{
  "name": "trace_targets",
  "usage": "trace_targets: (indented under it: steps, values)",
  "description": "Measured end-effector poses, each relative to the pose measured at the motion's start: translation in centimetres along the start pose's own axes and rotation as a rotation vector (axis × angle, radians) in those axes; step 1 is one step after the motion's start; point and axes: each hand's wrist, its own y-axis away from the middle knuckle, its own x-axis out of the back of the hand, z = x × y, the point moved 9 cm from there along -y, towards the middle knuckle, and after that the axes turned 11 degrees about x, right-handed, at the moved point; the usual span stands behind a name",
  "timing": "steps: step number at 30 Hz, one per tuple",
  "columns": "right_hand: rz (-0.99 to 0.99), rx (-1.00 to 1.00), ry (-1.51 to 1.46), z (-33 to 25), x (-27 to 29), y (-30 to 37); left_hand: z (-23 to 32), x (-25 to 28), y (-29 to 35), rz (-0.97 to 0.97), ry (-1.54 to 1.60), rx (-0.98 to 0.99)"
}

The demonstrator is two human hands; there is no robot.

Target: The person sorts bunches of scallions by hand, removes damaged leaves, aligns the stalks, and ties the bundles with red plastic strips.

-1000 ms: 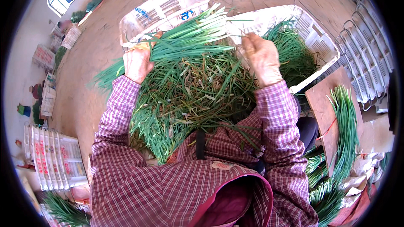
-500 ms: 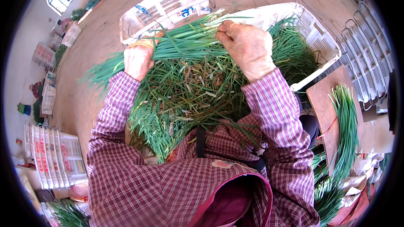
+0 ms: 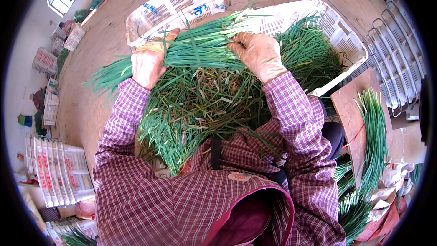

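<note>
A thick bunch of green chives [image 3: 200, 48] lies crosswise in front of me, pale stem ends to the right and leaf tips to the left. My left hand [image 3: 149, 64] is closed round its leafy part, with an orange-yellow band across the fingers. At the pale end, the thumb and fingers of my right hand [image 3: 260, 55] pinch some stems. Beneath the bunch, a heap of loose trimmings [image 3: 205, 95], green leaves mixed with brown withered ones, covers my lap. More chives [image 3: 309, 48] fill a white plastic crate [image 3: 353, 59] beyond my right hand.
Another white crate [image 3: 175, 7] stands on the floor ahead. To the right, a brown board [image 3: 348, 109] carries a bundle of chives [image 3: 374, 132] beside a row of white crates [image 3: 391, 54]. Stacked crates [image 3: 59, 168] stand at the left.
My right hand has shifted a little left and down along the pale stems, which now spread more above it. My left hand keeps its hold on the bunch in nearly the same place.
</note>
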Motion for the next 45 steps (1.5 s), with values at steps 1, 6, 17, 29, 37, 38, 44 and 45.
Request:
trace_targets:
  steps: [1,6,17,29,37,38,44,45]
  values:
    - [0.055,0.052,0.036,-0.2,0.3,0.2,-0.2,-0.4,0.1,0.007,-0.003,-0.007]
    - [-0.214,-0.097,0.369,5.1,-1.1,2.9,-4.1,-0.6,1.4,0.051,-0.005,0.013]
    - [0.022,0.112,0.307,-0.1,4.0,0.6,-4.9,-0.1,1.3,0.037,-0.184,0.031]
    - [-0.302,0.012,0.027,-1.6,-0.7,-2.8,0.2,0.7,1.0,0.064,-0.150,-0.146]
    - [-0.112,0.103,0.110,0.3,-1.2,-1.5,-0.2,0.0,1.4,0.043,-0.150,-0.136]
    - [-0.080,0.075,0.082,1.1,-0.9,-1.0,-0.4,0.3,1.6,0.078,-0.062,-0.141]
    - [-0.189,0.067,0.101,2.9,-2.5,1.7,-1.7,-0.7,2.3,0.017,-0.076,-0.129]
    - [-0.266,-0.085,0.127,4.9,-2.8,2.4,-2.9,-1.4,2.7,0.060,-0.042,-0.116]
